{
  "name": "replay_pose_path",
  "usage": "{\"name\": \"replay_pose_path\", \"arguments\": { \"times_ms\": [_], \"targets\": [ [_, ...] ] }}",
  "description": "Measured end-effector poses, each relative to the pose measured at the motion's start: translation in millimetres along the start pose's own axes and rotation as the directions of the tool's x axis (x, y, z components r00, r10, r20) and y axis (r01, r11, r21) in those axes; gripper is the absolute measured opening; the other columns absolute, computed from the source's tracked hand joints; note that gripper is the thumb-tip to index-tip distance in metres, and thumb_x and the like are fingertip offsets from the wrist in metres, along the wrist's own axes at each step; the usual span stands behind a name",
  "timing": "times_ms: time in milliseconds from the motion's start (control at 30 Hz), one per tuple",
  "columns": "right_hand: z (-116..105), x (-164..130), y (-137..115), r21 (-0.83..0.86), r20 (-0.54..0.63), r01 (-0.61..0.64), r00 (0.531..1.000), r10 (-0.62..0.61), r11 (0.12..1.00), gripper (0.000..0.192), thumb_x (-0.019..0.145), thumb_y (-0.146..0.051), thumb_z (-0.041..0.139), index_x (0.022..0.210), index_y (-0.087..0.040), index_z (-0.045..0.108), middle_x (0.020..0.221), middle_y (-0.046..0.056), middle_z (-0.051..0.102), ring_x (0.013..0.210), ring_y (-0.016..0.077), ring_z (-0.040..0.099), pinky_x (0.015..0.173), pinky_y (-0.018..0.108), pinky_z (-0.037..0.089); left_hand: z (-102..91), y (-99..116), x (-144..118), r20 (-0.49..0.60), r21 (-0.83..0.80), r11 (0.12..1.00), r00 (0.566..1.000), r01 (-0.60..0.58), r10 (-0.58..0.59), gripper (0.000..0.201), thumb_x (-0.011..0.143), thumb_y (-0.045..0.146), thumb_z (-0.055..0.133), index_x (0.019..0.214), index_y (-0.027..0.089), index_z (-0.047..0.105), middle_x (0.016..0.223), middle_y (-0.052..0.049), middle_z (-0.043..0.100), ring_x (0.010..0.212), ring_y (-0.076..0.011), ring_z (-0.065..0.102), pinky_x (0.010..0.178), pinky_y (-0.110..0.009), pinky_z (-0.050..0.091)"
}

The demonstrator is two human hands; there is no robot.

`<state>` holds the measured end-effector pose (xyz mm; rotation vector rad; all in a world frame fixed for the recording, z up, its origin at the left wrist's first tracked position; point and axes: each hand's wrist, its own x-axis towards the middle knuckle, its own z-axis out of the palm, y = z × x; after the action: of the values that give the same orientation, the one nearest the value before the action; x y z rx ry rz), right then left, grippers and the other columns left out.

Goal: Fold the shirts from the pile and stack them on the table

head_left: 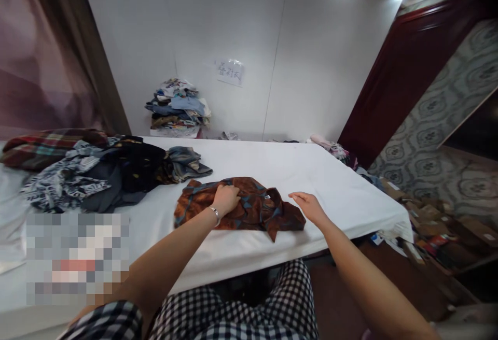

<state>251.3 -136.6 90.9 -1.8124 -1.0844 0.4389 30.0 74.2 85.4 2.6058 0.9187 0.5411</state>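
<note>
Brown patterned shirt point(249, 210) lies flat on the white-covered desk point(272, 161), close to the near edge, directly before the seated person. Collar point(274, 198) at the right end, a pale label showing inside it; a pointed corner of cloth sticks out toward the person just below.

Left hand point(226, 198) rests on the middle of the shirt, fingers bent down on the cloth; whether they pinch a fold, cannot tell. Silver bracelet point(215, 215) on that wrist. Right hand point(307, 206) just beyond the collar, apart from the shirt in this view, fingers pressed together, tips pointing left toward it.

Left part of desk: loose heap of clothes, including a red plaid cloth point(50, 145), a black-and-white patterned garment point(64, 182), a black garment point(142, 164) and a grey-blue one point(187, 163), its right end near the shirt. Past the far edge, a tall stack of folded clothes point(179, 105) by the wall point(311, 44); handwritten paper sign point(230, 72) above and right of it. Cardboard boxes point(431, 218) off to the right.
</note>
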Motion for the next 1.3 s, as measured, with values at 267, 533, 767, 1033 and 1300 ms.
{"name": "replay_pose_path", "arguments": {
  "times_ms": [267, 533, 767, 1033, 1300],
  "targets": [
    [15.0, 21.3, 37.5, -0.237, 0.072, -0.068, 0.994, 0.088, 0.969, 0.03, 0.074, -0.034, 0.067, 0.099, -0.02, 0.076, 0.111, 0.011, 0.072, 0.112, 0.0316, 0.063, 0.098, 0.041, 0.046, -44.5, 10.5, -3.2, -0.044, -0.02, 1.0, 0.999, -0.018, 0.017, 0.015, 0.082, 0.025, 0.055, 0.086, 0.019, 0.069, 0.099, -0.01, 0.067, 0.095, -0.0245, 0.061, 0.088, -0.034, 0.044],
    [38.6, 43.9, 21.3, -0.187, 0.155, 0.051, 0.988, -0.022, 0.981, 0.015, 0.071, -0.031, 0.06, 0.071, -0.021, 0.072, 0.077, 0.003, 0.072, 0.08, 0.0212, 0.064, 0.078, 0.032, 0.048, -72.6, -11.6, -22.0, -0.008, -0.037, 0.989, 0.99, 0.141, -0.141, 0.01, 0.078, 0.025, 0.055, 0.086, 0.022, 0.06, 0.075, -0.002, 0.066, 0.072, -0.0204, 0.062, 0.063, -0.028, 0.04],
    [17.8, 38.8, -18.1, 0.284, -0.083, 0.126, 0.991, -0.106, 0.951, 0.026, 0.074, -0.047, 0.063, 0.08, -0.022, 0.068, 0.076, 0.001, 0.069, 0.074, 0.0191, 0.061, 0.072, 0.031, 0.048, -89.8, -35.4, -20.4, -0.141, 0.102, 0.984, 0.981, 0.149, -0.134, 0.015, 0.081, 0.033, 0.053, 0.086, 0.022, 0.063, 0.09, -0.007, 0.071, 0.083, -0.0231, 0.064, 0.067, -0.029, 0.042],
    [27.1, 25.1, -58.1, 0.543, 0.106, -0.038, 0.994, -0.024, 0.839, 0.041, 0.067, -0.051, 0.076, 0.094, -0.022, 0.066, 0.072, -0.002, 0.069, 0.067, 0.0166, 0.063, 0.067, 0.029, 0.05, -119.0, 13.4, 6.1, -0.306, -0.1, 0.994, 0.95, 0.039, -0.068, 0.031, 0.087, 0.044, 0.046, 0.09, 0.022, 0.068, 0.086, -0.005, 0.073, 0.081, -0.0213, 0.064, 0.072, -0.029, 0.045],
    [76.2, 10.3, -102.3, 0.571, 0.413, -0.24, 0.911, -0.021, 0.785, 0.042, 0.07, -0.045, 0.078, 0.102, -0.021, 0.065, 0.087, 0.004, 0.074, 0.079, 0.0226, 0.069, 0.077, 0.038, 0.055, -95.0, 94.1, 16.5, -0.021, 0.015, 0.945, 0.945, -0.325, 0.326, 0.021, 0.085, 0.031, 0.05, 0.084, 0.022, 0.07, 0.087, -0.003, 0.072, 0.082, -0.0187, 0.064, 0.072, -0.028, 0.046]
  ]
}}
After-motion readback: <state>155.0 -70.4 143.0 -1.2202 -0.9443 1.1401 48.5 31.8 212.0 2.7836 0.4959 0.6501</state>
